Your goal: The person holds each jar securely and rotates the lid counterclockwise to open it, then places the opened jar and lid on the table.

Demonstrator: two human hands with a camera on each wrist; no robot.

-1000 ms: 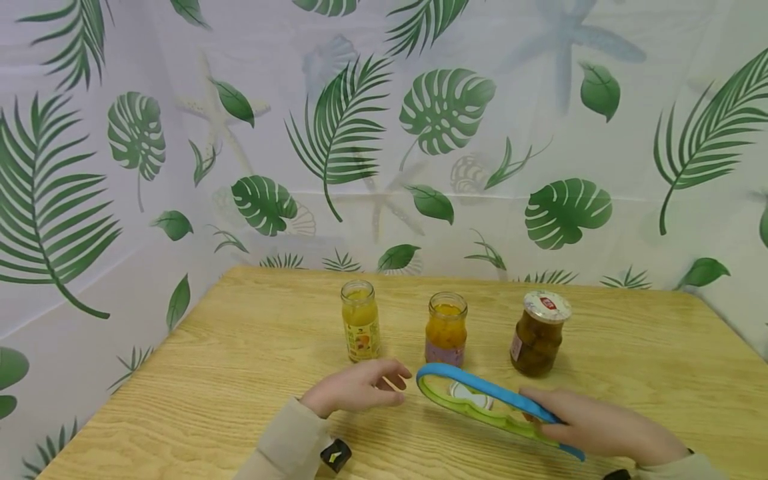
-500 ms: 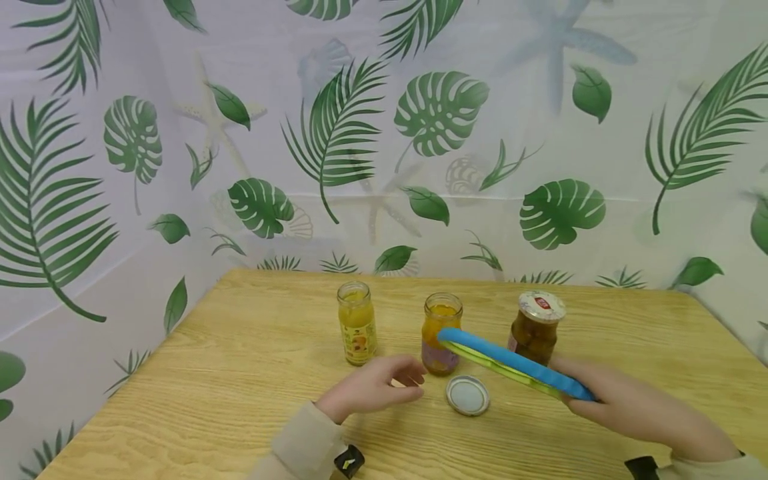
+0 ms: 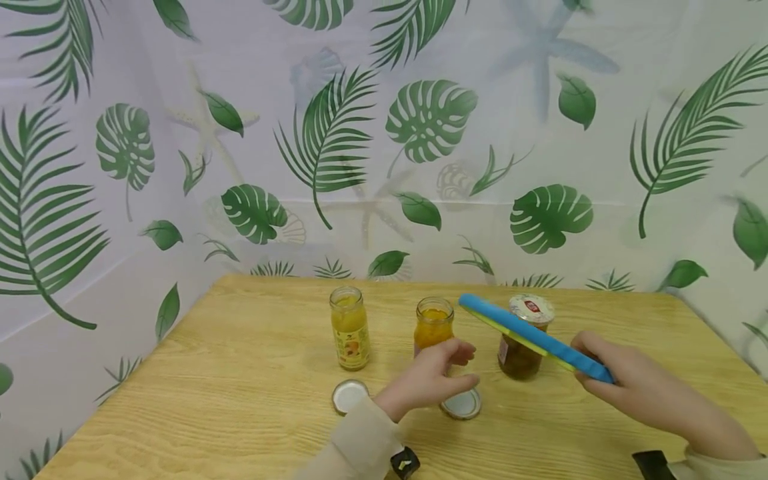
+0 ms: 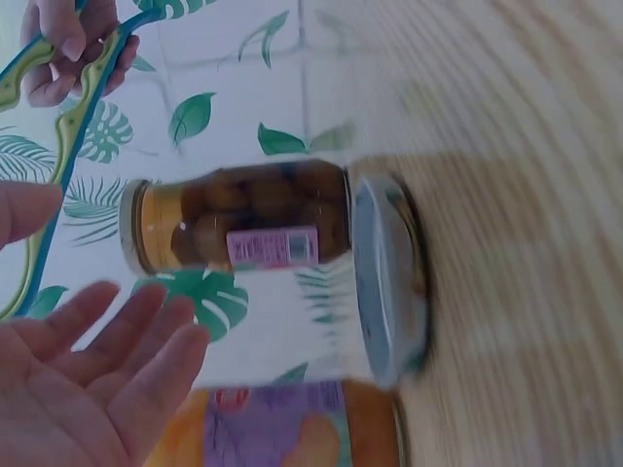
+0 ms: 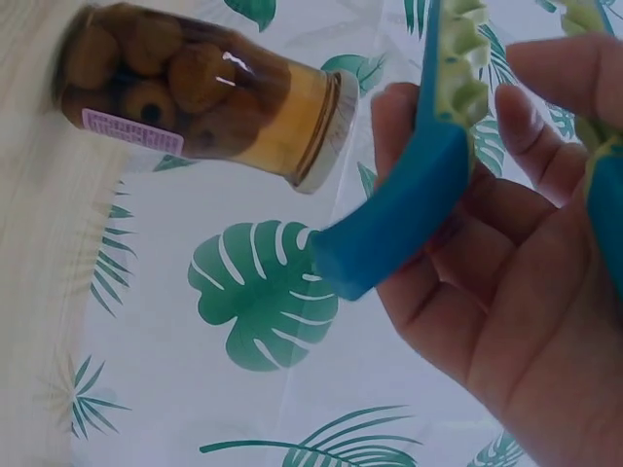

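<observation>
My right hand (image 3: pixel 639 383) grips a blue and green multi-ring jar opener (image 3: pixel 528 333) by one end, holding it raised and tilted over the table. The opener overlaps a lidded jar (image 3: pixel 516 360) of dark round fruit in the head view. The right wrist view shows that jar's pale printed lid (image 5: pixel 329 131) on its mouth, beside my fingers. My left hand (image 3: pixel 429 377) holds nothing; its fingers are loosely bent, pointing toward the lidded jar. It partly covers an uncapped jar (image 3: pixel 435 328) of orange fruit and a loose lid (image 3: pixel 463 408) on the table.
An uncapped yellow jar (image 3: pixel 350 337) stands to the left, with another loose lid (image 3: pixel 350 396) in front of it. All of these stand or lie on a wooden table (image 3: pixel 198 400). A leaf-printed cloth (image 3: pixel 360 153) hangs behind.
The right hand has lifted the jar opener up and toward the lidded jar, turning it edge-on. My left hand has moved right, across the orange jar, uncovering the loose lid at left.
</observation>
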